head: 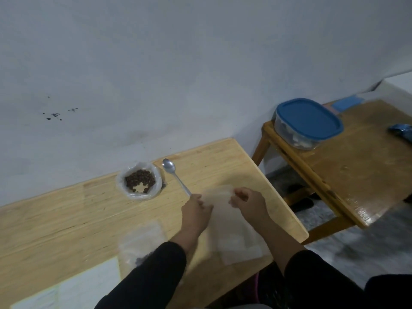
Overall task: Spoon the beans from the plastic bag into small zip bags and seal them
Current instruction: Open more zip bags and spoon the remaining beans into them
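The pale wooden surface (pixel 66 219) fills the lower left of the frame, smooth and faintly grained. At lower centre both hands hold a small zip bag (pixel 219 192) — thin, clear, blurred film — the left hand (pixel 195 211) and right hand (pixel 249 202) each with a pinching grip on its top edge. It looks like the opening step; next the mouth must gape wide for spooning. Left of centre sits the plastic bag (pixel 140 181), rolled down round dark beans (pixel 140 179). Beside it lies a slim metal spoon (pixel 174 175).
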